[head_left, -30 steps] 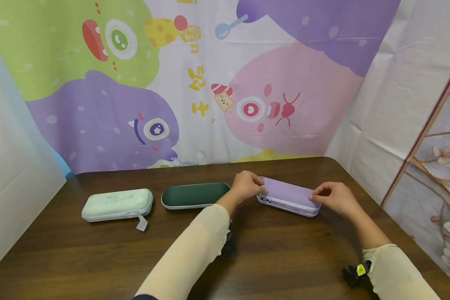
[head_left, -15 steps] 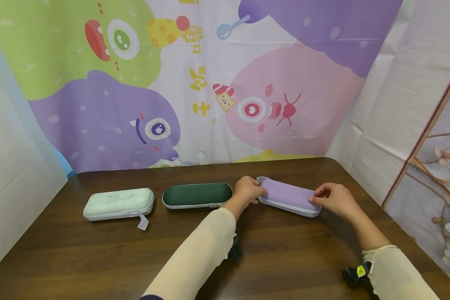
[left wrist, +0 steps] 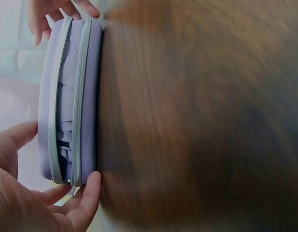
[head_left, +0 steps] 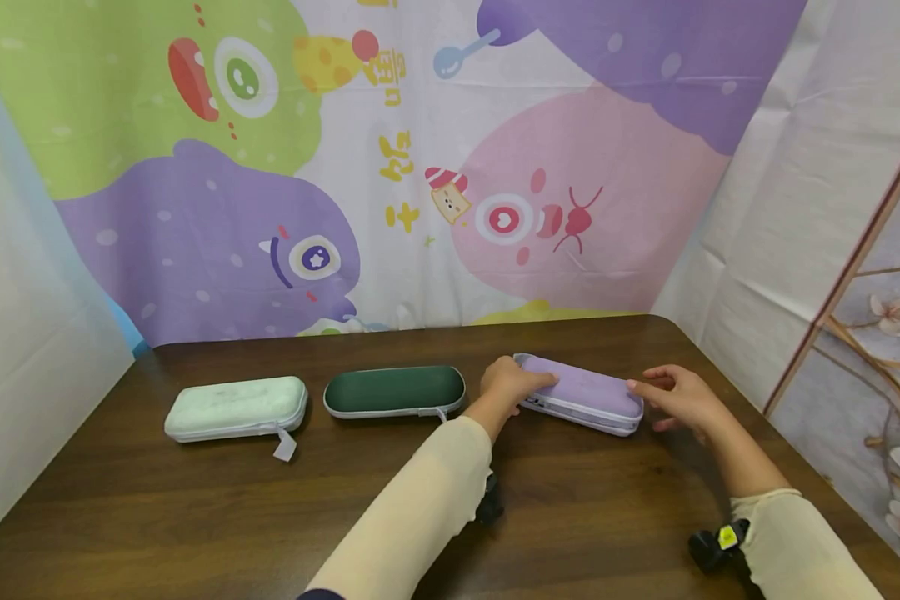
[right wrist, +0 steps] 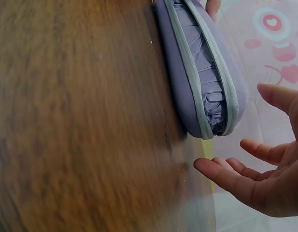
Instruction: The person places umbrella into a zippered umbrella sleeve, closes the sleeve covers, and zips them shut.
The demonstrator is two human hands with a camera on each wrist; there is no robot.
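A purple zip-up glasses case [head_left: 581,390] lies on the right part of the table. Its zipper is undone along the front, and folded purple lining shows between the two zipper edges in both wrist views. My left hand [head_left: 512,385] holds the left end, thumb over the lid and fingertips [left wrist: 93,181] low at that end. Beside the right end is my right hand [head_left: 682,402], fingers spread. In the right wrist view this hand [right wrist: 269,164] stands apart from the case [right wrist: 187,72]. The inside of the case is mostly hidden.
A dark green zip-up case [head_left: 393,392] lies left of the left hand. Farther left sits a pale mint case [head_left: 236,407] with a grey pull tab [head_left: 285,446]. Behind the brown table [head_left: 270,525] hangs a printed curtain [head_left: 412,275].
My left hand has shifted right, its thumb farther over the purple lid. My right hand has loosened and spread its fingers, moving slightly right. The front gap of the case shows more.
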